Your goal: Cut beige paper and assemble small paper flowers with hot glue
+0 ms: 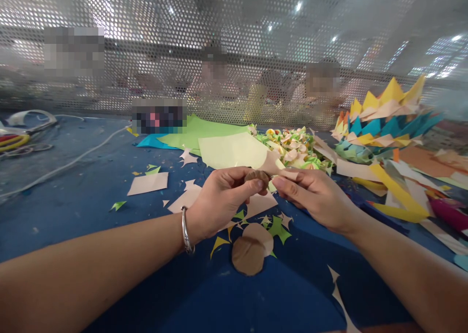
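Observation:
My left hand [223, 196], with a silver bangle on its wrist, is closed around a small brown piece [258, 176] that looks like folded or crumpled paper. Just to its right, the fingers of my right hand [312, 191] are pinched on a pale paper piece [290, 174]. Both hands hover close together over the table, fingertips nearly meeting. Thin dark lines show between them, too small to make out. Below lies a brown round disc [247, 256], partly over a pale pink paper circle [259, 238]. Green scraps [280, 230] and a yellow scrap [218, 245] surround them.
Green sheets [212, 129] and a pale yellow sheet [234, 147] lie behind the hands, beside a heap of small folded paper pieces [296, 147]. Spiky stacked paper [387, 113] stands at right, near yellow strips [402, 211]. A white cable [80, 155] crosses the left. Perforated metal [146, 45] backs the table.

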A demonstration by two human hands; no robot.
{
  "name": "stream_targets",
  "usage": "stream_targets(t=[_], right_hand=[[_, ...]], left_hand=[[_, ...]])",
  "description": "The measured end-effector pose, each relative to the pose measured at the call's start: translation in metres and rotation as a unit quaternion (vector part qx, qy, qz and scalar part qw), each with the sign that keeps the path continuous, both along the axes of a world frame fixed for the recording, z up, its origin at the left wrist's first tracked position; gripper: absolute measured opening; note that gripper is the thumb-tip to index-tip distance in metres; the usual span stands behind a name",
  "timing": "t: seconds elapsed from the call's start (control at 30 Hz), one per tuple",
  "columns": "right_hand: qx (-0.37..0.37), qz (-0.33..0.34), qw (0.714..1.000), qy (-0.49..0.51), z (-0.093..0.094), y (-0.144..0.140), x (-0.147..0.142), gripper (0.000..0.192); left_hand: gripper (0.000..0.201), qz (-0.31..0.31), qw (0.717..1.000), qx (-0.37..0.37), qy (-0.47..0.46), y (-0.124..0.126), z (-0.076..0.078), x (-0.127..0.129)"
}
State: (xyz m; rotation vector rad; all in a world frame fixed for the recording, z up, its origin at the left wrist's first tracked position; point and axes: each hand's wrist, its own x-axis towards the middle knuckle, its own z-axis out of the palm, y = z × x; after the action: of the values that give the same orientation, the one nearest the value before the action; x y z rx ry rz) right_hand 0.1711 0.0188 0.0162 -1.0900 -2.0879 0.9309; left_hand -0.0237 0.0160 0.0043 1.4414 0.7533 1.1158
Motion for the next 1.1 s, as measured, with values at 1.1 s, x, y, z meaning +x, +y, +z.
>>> stream_targets(t=[1.1], right_hand=[[0.073,-0.047,0.995,-0.057,0.0006,-0.0039,0.0039,0.043]], left_hand=[[0.019,-0.013,0.986,0.114,0.122,0.0070,0.0005,-0.0066]])
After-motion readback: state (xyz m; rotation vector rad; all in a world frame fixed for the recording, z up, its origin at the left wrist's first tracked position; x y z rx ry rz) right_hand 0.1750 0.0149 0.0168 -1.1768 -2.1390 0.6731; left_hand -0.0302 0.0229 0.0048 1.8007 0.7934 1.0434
